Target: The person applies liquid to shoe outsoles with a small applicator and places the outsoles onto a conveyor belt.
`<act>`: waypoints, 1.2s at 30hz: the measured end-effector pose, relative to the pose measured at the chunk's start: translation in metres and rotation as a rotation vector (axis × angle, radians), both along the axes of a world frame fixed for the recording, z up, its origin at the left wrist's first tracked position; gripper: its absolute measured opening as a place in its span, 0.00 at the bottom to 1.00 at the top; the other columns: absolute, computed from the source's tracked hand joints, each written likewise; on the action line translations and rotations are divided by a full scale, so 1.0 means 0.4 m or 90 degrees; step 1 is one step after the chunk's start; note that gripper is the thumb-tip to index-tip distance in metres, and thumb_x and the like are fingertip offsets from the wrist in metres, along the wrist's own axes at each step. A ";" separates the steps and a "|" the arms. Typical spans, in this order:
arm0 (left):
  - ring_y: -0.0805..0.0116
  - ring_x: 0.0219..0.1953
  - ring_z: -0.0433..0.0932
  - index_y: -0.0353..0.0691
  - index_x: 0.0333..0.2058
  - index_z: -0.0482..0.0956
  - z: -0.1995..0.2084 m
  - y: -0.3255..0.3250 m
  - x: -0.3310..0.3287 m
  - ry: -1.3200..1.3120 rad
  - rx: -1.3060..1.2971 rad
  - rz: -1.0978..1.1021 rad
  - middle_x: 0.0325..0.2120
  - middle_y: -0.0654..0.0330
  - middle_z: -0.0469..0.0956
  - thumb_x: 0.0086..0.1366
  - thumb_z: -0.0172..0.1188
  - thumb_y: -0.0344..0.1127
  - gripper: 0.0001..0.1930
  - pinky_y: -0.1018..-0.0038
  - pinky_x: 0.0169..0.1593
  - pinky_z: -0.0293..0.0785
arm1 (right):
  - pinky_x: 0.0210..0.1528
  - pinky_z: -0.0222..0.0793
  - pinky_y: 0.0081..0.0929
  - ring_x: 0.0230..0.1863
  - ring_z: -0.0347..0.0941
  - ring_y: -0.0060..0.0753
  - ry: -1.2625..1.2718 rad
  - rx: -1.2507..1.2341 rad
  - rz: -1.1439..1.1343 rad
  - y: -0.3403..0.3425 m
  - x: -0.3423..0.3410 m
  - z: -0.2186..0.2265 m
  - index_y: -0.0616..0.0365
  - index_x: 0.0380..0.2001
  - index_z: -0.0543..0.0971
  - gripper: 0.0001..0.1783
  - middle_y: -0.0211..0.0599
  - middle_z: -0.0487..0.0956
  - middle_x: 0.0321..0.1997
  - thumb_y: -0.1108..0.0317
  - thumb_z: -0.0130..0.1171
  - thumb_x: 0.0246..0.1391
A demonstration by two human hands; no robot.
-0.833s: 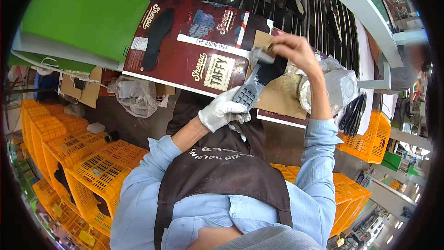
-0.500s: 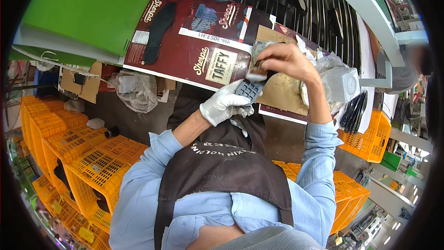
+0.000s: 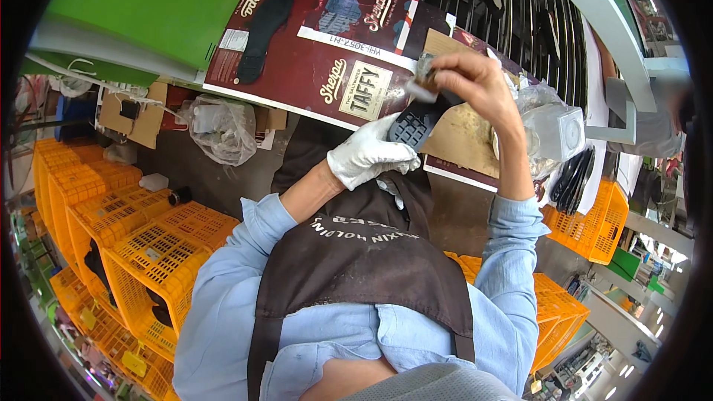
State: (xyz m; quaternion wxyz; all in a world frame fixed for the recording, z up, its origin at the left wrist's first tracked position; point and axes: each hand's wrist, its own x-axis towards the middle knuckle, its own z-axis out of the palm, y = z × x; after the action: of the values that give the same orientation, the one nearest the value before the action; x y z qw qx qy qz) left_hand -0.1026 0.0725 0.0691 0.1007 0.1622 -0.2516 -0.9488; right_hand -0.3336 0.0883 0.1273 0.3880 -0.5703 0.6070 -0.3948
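A: What was around the work?

B: Stacked orange perforated plastic crates (image 3: 163, 267) stood to the left, and a rack of slim black metal rods (image 3: 551, 48) ran behind the counter, which was covered by a maroon printed cardboard sheet (image 3: 297, 93).

A: And the hands?

B: The left hand (image 3: 371, 156), in a white fabric glove, was curled around the near end of a dark grey shoe sole with a gridded tread (image 3: 408, 131). The bare right hand (image 3: 475, 82) was pinched narrow on a small, blurred, brush-like tool with a pale head (image 3: 424, 91).

A: Where was the sole exactly?

B: In front of the dark apron (image 3: 356, 260), by the cardboard's near edge. I couldn't tell whether its far end touched the brown cardboard piece (image 3: 460, 141).

A: What could have gone wrong?

B: Gripped at one end, it might have twisted under a hard push. The tool could have slipped past the rim onto the glove, and a wide elbow swing might have knocked the translucent plastic tub (image 3: 562, 134).
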 end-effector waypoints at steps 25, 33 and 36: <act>0.69 0.36 0.80 0.32 0.54 0.64 -0.015 -0.007 0.003 0.028 -0.016 -0.004 0.37 0.57 0.76 0.56 0.64 0.28 0.28 0.77 0.40 0.78 | 0.31 0.71 0.21 0.31 0.74 0.26 0.150 -0.108 0.079 0.173 0.063 0.059 0.64 0.35 0.79 0.11 0.37 0.78 0.34 0.81 0.64 0.44; 0.51 0.59 0.65 0.31 0.62 0.53 -0.015 -0.005 -0.014 0.204 0.439 0.028 0.56 0.45 0.65 0.72 0.33 0.55 0.34 0.50 0.66 0.53 | 0.32 0.73 0.29 0.33 0.77 0.41 0.383 -0.328 0.019 0.150 0.075 0.003 0.61 0.35 0.78 0.16 0.41 0.78 0.34 0.81 0.66 0.39; 0.50 0.59 0.65 0.29 0.62 0.53 -0.021 -0.005 -0.015 0.256 0.461 0.045 0.56 0.44 0.65 0.71 0.32 0.57 0.35 0.50 0.65 0.55 | 0.31 0.73 0.30 0.32 0.77 0.39 0.413 -0.306 0.071 0.201 0.113 0.022 0.61 0.35 0.78 0.16 0.39 0.78 0.33 0.80 0.67 0.38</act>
State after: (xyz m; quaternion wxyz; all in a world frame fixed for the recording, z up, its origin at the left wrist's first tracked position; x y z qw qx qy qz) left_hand -0.1086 0.0705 0.0606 0.1168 0.0072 0.1289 -0.9847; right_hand -0.2885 0.1689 0.1361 0.0528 -0.7719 0.5563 -0.3031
